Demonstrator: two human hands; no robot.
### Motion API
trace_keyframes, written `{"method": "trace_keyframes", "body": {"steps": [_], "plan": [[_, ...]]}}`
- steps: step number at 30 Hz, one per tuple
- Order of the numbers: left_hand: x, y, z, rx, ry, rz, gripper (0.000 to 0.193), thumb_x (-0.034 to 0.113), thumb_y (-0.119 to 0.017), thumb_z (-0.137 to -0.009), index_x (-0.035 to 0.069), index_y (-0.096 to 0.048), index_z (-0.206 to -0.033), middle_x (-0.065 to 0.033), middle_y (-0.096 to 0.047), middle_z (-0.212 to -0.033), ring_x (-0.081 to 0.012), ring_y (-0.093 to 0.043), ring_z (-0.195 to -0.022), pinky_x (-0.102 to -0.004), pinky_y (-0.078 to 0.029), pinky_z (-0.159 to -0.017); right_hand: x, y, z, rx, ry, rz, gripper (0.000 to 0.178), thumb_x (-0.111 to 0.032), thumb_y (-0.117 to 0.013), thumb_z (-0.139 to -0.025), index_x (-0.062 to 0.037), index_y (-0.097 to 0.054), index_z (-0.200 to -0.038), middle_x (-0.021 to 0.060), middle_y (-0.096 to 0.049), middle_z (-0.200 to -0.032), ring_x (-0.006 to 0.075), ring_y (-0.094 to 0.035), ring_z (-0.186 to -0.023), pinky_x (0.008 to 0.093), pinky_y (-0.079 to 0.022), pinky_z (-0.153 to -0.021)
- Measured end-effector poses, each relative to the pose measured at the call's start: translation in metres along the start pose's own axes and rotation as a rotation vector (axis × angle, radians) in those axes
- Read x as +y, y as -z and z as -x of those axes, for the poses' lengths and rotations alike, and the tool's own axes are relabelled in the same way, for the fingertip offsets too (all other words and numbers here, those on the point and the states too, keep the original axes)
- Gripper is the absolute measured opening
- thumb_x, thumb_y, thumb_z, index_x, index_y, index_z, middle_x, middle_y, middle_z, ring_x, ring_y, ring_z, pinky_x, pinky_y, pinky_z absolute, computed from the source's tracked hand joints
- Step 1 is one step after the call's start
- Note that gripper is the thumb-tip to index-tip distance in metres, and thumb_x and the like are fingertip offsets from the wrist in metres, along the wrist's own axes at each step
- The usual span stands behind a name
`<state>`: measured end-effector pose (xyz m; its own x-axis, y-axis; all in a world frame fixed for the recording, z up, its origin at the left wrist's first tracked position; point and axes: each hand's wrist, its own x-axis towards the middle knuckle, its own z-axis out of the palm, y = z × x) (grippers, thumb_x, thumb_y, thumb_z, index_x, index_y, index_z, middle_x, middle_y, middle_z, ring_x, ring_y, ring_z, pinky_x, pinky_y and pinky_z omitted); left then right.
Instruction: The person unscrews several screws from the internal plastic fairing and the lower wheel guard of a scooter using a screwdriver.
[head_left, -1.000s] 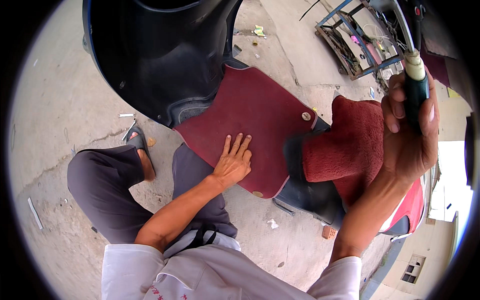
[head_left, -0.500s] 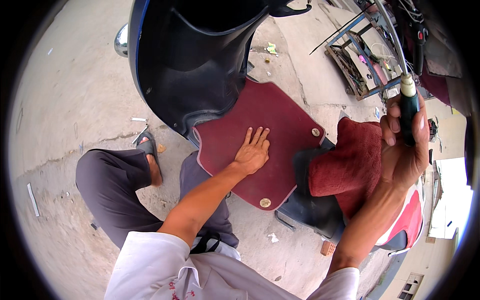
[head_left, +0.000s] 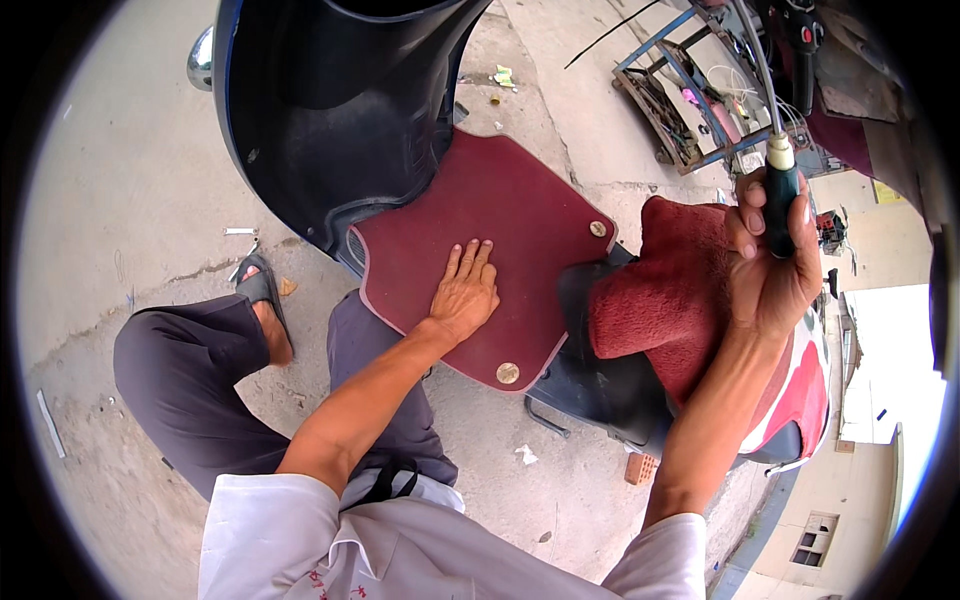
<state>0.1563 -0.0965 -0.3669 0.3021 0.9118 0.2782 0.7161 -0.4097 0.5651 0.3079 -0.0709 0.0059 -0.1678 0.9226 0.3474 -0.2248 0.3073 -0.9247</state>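
Note:
My left hand [head_left: 467, 292] lies flat on a dark red floor mat [head_left: 535, 210], fingers stretched out. The mat has two round metal-coloured studs near its right edge and rests against the black front panel [head_left: 340, 130] of a scooter. Raised at the right, my right hand [head_left: 770, 285] is closed round the dark green handle of a screwdriver [head_left: 781, 205]. A cream collar joins the handle to its long metal shaft, which points up; its tip is out of view. Next to that hand, a red towel [head_left: 665, 290] is draped over the scooter's seat.
Beyond the scooter stands a blue metal frame [head_left: 690, 95] holding tools and clutter. A brick [head_left: 640, 468] lies on the concrete floor near the scooter's red and white rear panel [head_left: 795, 385]. Wrenches [head_left: 243, 260] lie by my sandalled foot [head_left: 265, 300].
The whole view has shifted, so the scooter, mat and both hands appear farther left and higher. My left hand stays flat on the mat, and my right hand keeps its grip on the screwdriver.

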Motion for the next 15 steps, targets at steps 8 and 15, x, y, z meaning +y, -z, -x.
{"method": "trace_keyframes", "body": {"steps": [8, 15], "plan": [[-0.002, 0.008, -0.008, 0.068, -0.025, -0.047, 0.027, 0.018, -0.059, -0.091, -0.002, -0.058, -0.109, -0.0260, -0.044, -0.150, -0.0396, -0.036, -0.144, -0.0537, -0.023, -0.122, 0.003, -0.009, -0.004, -0.089, -0.011, -0.055, 0.055, -0.020, -0.055, -0.101, 0.0091, -0.037, -0.144, 0.0228, -0.055, -0.108, 0.0163, -0.045, -0.082, 0.0239, -0.041, -0.061], [-0.020, 0.009, -0.018, 0.037, -0.031, -0.037, 0.026, 0.017, -0.058, -0.095, -0.001, -0.056, -0.113, -0.0210, -0.046, -0.150, -0.0355, -0.040, -0.143, -0.0486, -0.029, -0.121, 0.007, 0.004, -0.003, -0.051, -0.014, -0.066, 0.054, -0.021, -0.058, -0.100, 0.0087, -0.041, -0.142, 0.0210, -0.057, -0.106, 0.0154, -0.046, -0.081, 0.0236, -0.041, -0.061]]}}
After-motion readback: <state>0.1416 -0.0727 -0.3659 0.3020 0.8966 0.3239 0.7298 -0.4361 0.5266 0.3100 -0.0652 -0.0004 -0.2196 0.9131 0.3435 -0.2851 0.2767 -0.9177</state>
